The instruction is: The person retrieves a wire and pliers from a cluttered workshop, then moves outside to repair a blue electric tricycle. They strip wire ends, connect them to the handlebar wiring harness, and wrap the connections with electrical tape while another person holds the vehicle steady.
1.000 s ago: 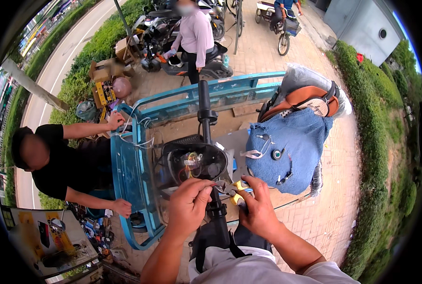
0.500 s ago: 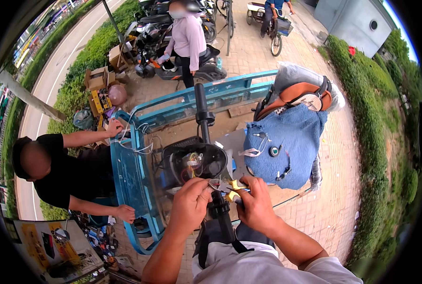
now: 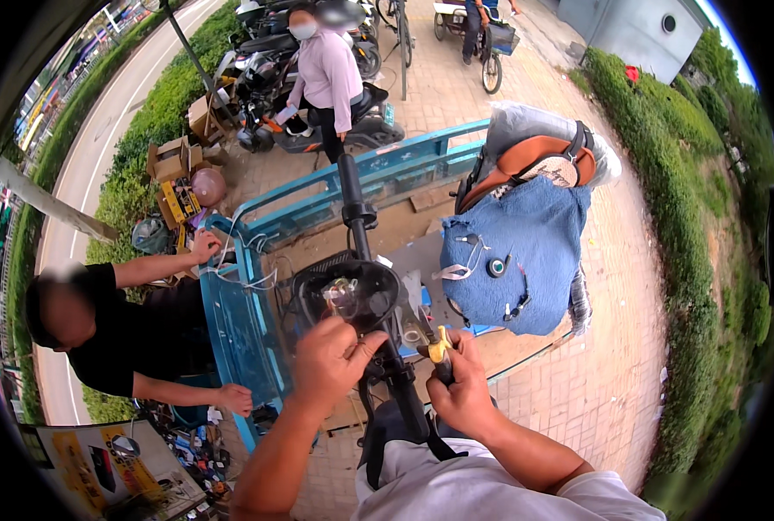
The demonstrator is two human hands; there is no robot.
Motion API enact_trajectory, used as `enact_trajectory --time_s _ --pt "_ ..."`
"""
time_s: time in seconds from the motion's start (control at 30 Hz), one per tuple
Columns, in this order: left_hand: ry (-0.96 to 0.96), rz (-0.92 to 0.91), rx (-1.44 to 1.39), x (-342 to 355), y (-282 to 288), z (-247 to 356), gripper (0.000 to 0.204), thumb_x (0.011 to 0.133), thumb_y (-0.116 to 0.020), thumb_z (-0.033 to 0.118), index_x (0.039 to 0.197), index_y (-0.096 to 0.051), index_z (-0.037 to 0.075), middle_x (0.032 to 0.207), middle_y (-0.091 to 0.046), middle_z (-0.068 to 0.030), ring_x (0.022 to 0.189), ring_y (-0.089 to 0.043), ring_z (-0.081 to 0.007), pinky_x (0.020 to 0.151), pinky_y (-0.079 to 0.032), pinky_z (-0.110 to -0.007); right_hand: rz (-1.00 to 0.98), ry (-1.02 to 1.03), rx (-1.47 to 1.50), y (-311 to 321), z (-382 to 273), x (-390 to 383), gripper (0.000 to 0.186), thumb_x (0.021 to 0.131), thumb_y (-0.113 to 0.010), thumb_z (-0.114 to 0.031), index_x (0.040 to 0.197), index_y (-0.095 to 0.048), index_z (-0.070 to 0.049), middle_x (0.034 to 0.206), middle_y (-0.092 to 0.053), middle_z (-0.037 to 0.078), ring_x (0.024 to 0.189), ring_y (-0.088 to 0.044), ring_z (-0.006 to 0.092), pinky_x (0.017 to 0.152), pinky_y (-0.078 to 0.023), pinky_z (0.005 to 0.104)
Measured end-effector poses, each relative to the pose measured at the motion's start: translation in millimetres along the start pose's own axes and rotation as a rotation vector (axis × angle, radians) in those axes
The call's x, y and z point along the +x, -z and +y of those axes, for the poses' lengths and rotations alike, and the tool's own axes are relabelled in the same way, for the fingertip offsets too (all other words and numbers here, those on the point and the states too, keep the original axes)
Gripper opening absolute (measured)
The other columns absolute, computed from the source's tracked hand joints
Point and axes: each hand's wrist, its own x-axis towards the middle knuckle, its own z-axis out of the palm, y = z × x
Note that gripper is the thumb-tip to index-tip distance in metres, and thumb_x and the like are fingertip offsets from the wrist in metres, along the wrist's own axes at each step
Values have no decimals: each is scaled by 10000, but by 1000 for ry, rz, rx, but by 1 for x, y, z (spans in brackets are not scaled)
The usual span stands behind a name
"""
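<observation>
A pair of pliers (image 3: 440, 349) with yellow and black handles is gripped in my right hand (image 3: 463, 391), just right of the handlebar (image 3: 400, 373). Its jaws point up and left, apart from my other fingers. My left hand (image 3: 330, 360) is pinched closed at the lower edge of an open black housing (image 3: 382, 304); whatever the fingertips may hold is too small to make out. Loose thin wires (image 3: 342, 293) show inside the housing. The black handlebar runs from beside that housing down toward my waist, with a grip (image 3: 349, 181) at its far end.
A blue cart frame (image 3: 230, 321) surrounds the work. On its right lies a blue cloth (image 3: 513, 260) with small parts, beside a brown saddle (image 3: 556, 165). A person in black (image 3: 100, 321) rests both hands on the rail; another person (image 3: 328, 74) stands near parked scooters. A tricycle (image 3: 491, 69) is behind.
My hands have parted. The left one shifted left toward the housing, while the pliers in the right came away from its fingertips. The whole view has shifted slightly.
</observation>
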Motion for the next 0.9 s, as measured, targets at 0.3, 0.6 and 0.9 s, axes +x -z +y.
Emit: enact_trajectory --time_s 0.3,0.6,0.9 --pt "113 18 -222 -12 10 17 242 822 -663 173 779 -488 12 711 -405 -51 622 -401 -146 557 -349 -279 1393 -726 1243 225 171 -30 431 840 -496 -57 1268 -469 -10 1228 -442 155 1120 -462 215 960 -417 429" --pt "219 186 -116 -8 -12 27 148 904 -553 59 990 -629 -35 831 -597 -103 697 -563 -155 604 -437 -277 425 -1125 -56 151 385 -55 258 681 -641 -124 879 -606 37 697 -568 116 535 -530 250 545 -478 396" --pt "504 308 -146 -37 -28 33 121 924 -529 53 998 -565 -36 960 -575 -90 777 -555 -126 658 -454 -244 413 -602 -975 119 418 26 355 736 -708 -256 1034 -643 -76 1021 -605 162 1012 -565 326 845 -446 453"
